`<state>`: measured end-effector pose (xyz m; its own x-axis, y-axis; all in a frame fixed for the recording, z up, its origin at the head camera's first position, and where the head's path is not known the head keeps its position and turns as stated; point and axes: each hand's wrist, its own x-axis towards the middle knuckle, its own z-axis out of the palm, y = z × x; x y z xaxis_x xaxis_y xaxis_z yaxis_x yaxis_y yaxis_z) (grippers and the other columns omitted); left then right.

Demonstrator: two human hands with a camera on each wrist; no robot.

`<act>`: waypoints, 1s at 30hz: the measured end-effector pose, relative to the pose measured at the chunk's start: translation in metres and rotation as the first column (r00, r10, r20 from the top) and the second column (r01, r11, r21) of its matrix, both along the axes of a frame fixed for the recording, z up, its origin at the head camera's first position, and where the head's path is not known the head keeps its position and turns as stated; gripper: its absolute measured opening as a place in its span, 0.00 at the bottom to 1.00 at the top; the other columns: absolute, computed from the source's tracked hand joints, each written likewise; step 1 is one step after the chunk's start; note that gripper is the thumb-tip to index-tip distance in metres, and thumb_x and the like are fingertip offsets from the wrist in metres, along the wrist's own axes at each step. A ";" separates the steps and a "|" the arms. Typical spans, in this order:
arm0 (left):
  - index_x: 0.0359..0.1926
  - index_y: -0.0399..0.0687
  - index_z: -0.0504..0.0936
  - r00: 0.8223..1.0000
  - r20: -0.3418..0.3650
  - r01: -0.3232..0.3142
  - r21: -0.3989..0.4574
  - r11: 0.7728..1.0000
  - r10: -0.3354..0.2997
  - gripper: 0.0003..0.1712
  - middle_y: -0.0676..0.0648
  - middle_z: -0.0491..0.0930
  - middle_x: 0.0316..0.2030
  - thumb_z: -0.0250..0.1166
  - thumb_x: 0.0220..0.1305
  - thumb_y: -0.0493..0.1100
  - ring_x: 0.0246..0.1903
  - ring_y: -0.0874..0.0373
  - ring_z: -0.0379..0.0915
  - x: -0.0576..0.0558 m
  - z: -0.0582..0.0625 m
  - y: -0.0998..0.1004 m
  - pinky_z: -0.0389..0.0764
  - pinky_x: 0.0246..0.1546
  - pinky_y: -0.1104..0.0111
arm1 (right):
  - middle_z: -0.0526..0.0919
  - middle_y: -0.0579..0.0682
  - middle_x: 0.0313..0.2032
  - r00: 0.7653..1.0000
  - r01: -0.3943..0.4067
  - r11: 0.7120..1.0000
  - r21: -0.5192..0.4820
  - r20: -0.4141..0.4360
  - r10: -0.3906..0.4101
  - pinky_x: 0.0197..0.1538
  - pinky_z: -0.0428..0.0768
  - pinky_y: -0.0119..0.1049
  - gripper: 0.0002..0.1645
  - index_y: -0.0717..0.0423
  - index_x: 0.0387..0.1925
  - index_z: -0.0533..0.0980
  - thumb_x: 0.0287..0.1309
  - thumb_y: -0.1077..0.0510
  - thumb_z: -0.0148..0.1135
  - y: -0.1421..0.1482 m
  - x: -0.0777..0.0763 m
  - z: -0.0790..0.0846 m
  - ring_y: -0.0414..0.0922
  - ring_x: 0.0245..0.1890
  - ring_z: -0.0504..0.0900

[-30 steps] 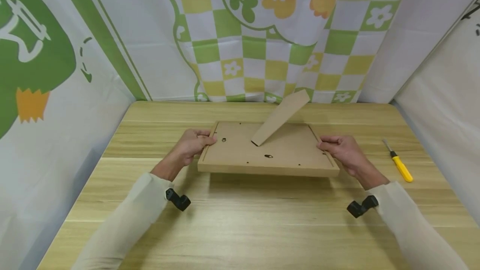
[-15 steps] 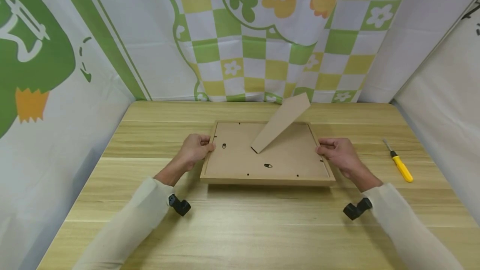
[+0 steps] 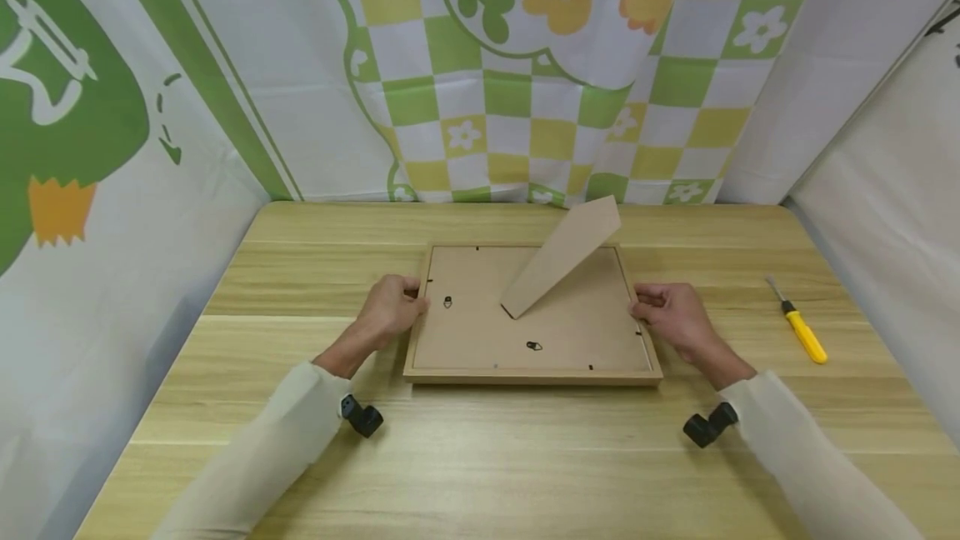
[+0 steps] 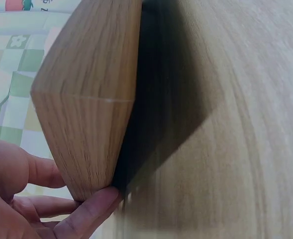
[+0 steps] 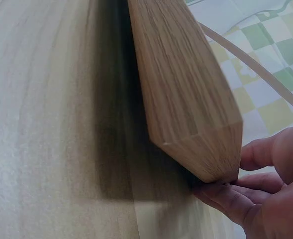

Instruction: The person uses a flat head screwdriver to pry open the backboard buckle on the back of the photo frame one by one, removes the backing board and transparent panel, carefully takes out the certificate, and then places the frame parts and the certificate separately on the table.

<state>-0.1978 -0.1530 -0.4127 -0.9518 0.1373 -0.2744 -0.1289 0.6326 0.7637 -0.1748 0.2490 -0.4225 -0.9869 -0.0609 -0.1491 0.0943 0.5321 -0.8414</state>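
Observation:
A wooden picture frame (image 3: 465,340) is back side up, low over the table, with its brown easel leg (image 3: 562,257) swung up and leaning to the far right. Small black hangers and tabs dot the backing. My left hand (image 3: 390,308) grips the frame's left edge, thumb above and fingers beneath. At the opposite edge my right hand (image 3: 675,315) pinches the frame the same way. Both wrist views show the frame's wood-grain side (image 4: 86,134) above the tabletop, with a dark shadow under it. The picture side faces down and is hidden.
A screwdriver (image 3: 804,332) with a yellow handle lies on the right of the wooden table (image 3: 525,465). Patterned cloth (image 3: 555,132) hangs along the table's back edge, and pale cloth walls stand at both sides.
The frame has come down toward the table, its near edge lowering so the back shows more fully. Both hands moved down with it, still gripping. The screwdriver stayed put.

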 end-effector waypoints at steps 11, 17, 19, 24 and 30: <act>0.48 0.37 0.79 0.992 -0.127 0.002 -0.131 0.991 -0.019 0.15 0.36 0.81 0.45 0.56 0.62 0.37 0.31 0.55 0.75 0.002 -0.004 0.005 0.73 0.23 0.73 | 0.74 0.69 0.53 0.999 0.031 0.999 0.028 -0.039 -0.030 0.41 0.78 0.23 0.26 0.72 0.57 0.67 0.58 0.63 0.56 -0.001 0.000 -0.007 0.57 0.53 0.75; 0.47 0.38 0.80 0.992 -0.128 -0.006 -0.199 0.980 -0.020 0.14 0.37 0.81 0.44 0.57 0.62 0.39 0.28 0.57 0.73 0.001 -0.006 0.007 0.72 0.22 0.74 | 0.78 0.67 0.49 0.996 0.045 0.993 0.112 -0.086 -0.035 0.43 0.80 0.29 0.24 0.69 0.55 0.70 0.57 0.62 0.58 -0.003 0.002 -0.010 0.57 0.50 0.78; 0.46 0.38 0.80 0.991 -0.133 -0.004 -0.222 0.975 -0.026 0.13 0.37 0.81 0.43 0.57 0.62 0.39 0.28 0.56 0.73 0.002 -0.006 0.007 0.72 0.21 0.74 | 0.78 0.66 0.49 0.994 0.047 0.990 0.133 -0.102 -0.033 0.44 0.81 0.33 0.24 0.69 0.54 0.71 0.57 0.62 0.58 -0.003 0.002 -0.011 0.57 0.49 0.79; 0.45 0.38 0.80 0.988 -0.151 0.001 -0.244 0.970 -0.039 0.13 0.37 0.82 0.40 0.58 0.61 0.38 0.26 0.57 0.72 0.002 -0.006 0.008 0.71 0.20 0.73 | 0.79 0.65 0.48 0.992 0.049 0.983 0.179 -0.127 -0.027 0.46 0.80 0.42 0.23 0.67 0.54 0.72 0.57 0.62 0.58 -0.004 0.003 -0.012 0.56 0.48 0.80; 0.35 0.40 0.82 0.982 -0.185 -0.004 -0.245 0.970 -0.043 0.06 0.42 0.81 0.31 0.59 0.60 0.37 0.23 0.59 0.70 0.000 -0.009 0.007 0.69 0.19 0.74 | 0.79 0.65 0.49 0.993 0.047 0.985 0.167 -0.118 -0.027 0.47 0.80 0.45 0.25 0.66 0.55 0.71 0.57 0.60 0.58 -0.003 0.004 -0.013 0.57 0.49 0.80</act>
